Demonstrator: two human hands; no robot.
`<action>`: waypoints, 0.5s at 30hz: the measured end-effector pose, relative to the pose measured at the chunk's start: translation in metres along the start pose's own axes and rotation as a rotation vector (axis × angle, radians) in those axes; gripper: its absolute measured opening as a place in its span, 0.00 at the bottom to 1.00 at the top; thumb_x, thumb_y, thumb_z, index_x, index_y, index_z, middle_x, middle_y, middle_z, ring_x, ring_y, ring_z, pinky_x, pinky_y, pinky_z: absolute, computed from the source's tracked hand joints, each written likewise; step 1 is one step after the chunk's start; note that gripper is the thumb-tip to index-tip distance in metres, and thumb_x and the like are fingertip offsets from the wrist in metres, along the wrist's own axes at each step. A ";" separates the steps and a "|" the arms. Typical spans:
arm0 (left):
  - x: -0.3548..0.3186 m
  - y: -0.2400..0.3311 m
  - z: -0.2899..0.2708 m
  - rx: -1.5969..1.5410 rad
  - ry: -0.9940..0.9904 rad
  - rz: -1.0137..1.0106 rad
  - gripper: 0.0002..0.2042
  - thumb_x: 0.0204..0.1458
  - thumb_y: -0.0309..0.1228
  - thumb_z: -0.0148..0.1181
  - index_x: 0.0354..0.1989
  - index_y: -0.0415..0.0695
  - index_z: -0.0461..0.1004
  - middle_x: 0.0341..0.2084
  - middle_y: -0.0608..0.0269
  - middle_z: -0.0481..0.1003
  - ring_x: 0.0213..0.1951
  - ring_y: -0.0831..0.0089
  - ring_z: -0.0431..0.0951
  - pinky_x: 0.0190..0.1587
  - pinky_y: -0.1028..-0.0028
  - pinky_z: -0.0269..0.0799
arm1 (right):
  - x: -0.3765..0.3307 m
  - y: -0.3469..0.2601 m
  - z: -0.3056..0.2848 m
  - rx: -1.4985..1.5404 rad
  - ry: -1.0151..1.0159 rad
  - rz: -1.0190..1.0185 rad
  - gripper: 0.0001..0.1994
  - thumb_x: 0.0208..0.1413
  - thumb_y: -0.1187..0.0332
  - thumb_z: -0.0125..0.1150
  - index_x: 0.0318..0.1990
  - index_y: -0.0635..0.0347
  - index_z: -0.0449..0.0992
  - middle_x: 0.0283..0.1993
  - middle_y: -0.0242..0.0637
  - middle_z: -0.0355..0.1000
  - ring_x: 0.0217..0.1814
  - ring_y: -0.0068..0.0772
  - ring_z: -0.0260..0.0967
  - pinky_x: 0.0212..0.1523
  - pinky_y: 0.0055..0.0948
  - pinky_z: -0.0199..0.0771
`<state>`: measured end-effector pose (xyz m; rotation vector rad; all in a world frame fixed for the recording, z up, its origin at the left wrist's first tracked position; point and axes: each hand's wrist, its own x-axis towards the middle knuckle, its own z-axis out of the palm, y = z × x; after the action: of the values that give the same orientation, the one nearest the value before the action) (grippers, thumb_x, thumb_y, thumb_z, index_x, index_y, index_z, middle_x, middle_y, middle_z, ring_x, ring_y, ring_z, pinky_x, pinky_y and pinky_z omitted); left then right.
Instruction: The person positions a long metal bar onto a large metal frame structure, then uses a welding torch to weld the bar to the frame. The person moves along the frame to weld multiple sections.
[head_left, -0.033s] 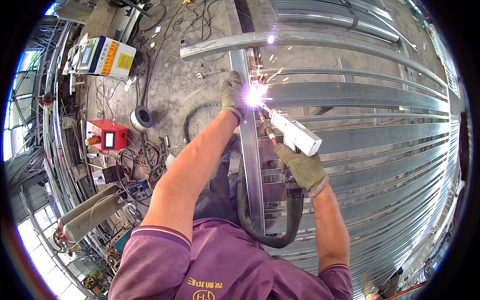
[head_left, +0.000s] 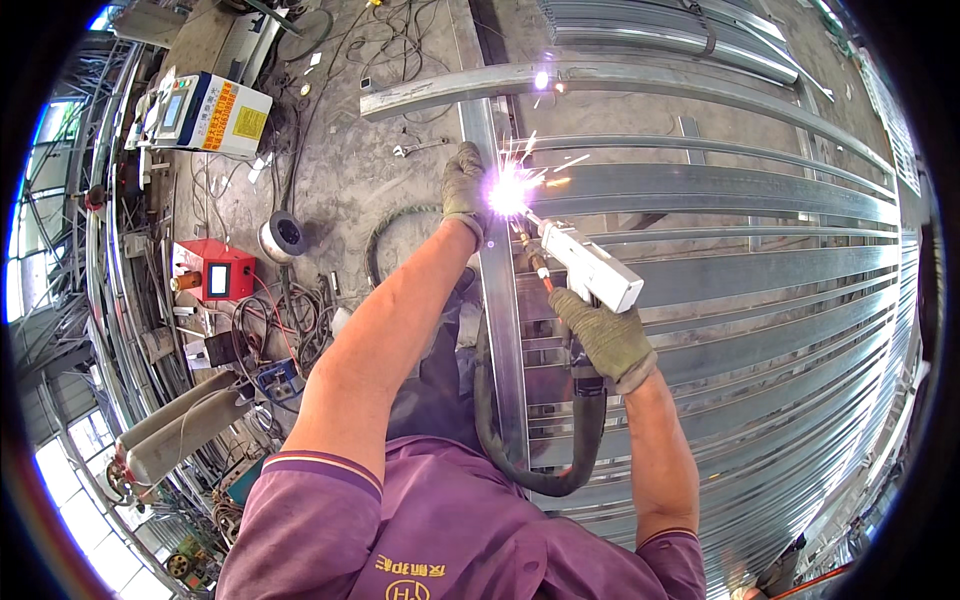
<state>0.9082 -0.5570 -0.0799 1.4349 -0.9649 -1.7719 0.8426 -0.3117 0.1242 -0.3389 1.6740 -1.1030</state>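
Observation:
My right hand (head_left: pixel 604 338), in an olive work glove, is closed round the grip of a white handheld welding gun (head_left: pixel 592 265). Its nozzle points up and left into a bright violet-white weld glow (head_left: pixel 511 192) with sparks flying out. That glow sits where a flat steel bar (head_left: pixel 700 188) meets a long square steel tube (head_left: pixel 503 340). Also gloved, my left hand (head_left: pixel 464 188) grips the left side of this tube, right beside the glow. From the gun a thick black hose (head_left: pixel 560 482) loops down and across the tube. Glare hides the joint itself.
Parallel steel bars (head_left: pixel 760 285) fill the right side, below a curved-looking cross tube (head_left: pixel 640 75). On the left stand a white control box (head_left: pixel 212 115), a red wire feeder (head_left: pixel 214 270) and a wire spool (head_left: pixel 283 237). Cables (head_left: pixel 310 320) and a wrench (head_left: pixel 418 147) lie on the floor.
The spark spray has changed shape, and a small orange spark now shows by the cross tube. Both hands and the welding gun look unmoved.

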 end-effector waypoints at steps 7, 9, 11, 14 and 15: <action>0.039 -0.050 -0.021 0.164 -0.088 0.444 0.25 0.70 0.52 0.52 0.42 0.37 0.76 0.31 0.59 0.76 0.32 0.68 0.68 0.39 0.65 0.72 | -0.006 -0.001 0.002 0.021 -0.010 0.015 0.15 0.63 0.67 0.68 0.54 0.61 0.77 0.27 0.26 0.72 0.24 0.17 0.68 0.23 0.23 0.70; 0.042 -0.046 -0.020 -0.110 -0.096 0.108 0.25 0.70 0.52 0.51 0.42 0.37 0.76 0.31 0.58 0.76 0.33 0.68 0.69 0.39 0.65 0.72 | -0.006 0.004 0.001 0.028 -0.004 -0.013 0.14 0.63 0.67 0.67 0.54 0.62 0.77 0.27 0.26 0.72 0.24 0.17 0.67 0.24 0.23 0.69; 0.040 -0.044 -0.018 -0.046 -0.077 0.147 0.26 0.70 0.52 0.51 0.43 0.36 0.77 0.33 0.55 0.78 0.34 0.66 0.71 0.40 0.64 0.73 | -0.006 0.009 0.001 0.043 -0.002 -0.020 0.14 0.64 0.68 0.67 0.53 0.62 0.77 0.27 0.26 0.72 0.24 0.17 0.67 0.24 0.23 0.69; 0.035 -0.039 -0.011 0.145 0.021 0.153 0.27 0.70 0.53 0.50 0.44 0.35 0.77 0.36 0.50 0.80 0.36 0.61 0.75 0.43 0.61 0.74 | -0.006 0.016 0.000 0.070 0.007 -0.009 0.12 0.64 0.68 0.66 0.51 0.63 0.77 0.28 0.26 0.72 0.25 0.16 0.67 0.25 0.22 0.68; 0.032 -0.037 -0.008 0.225 0.064 0.146 0.28 0.70 0.54 0.49 0.45 0.34 0.77 0.36 0.49 0.81 0.36 0.59 0.77 0.43 0.60 0.74 | -0.006 0.018 -0.001 0.073 0.016 -0.014 0.12 0.64 0.69 0.66 0.51 0.63 0.77 0.28 0.26 0.72 0.25 0.16 0.66 0.25 0.22 0.68</action>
<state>0.9090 -0.5662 -0.1290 1.5061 -1.2341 -1.5417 0.8496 -0.2976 0.1135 -0.2965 1.6426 -1.1771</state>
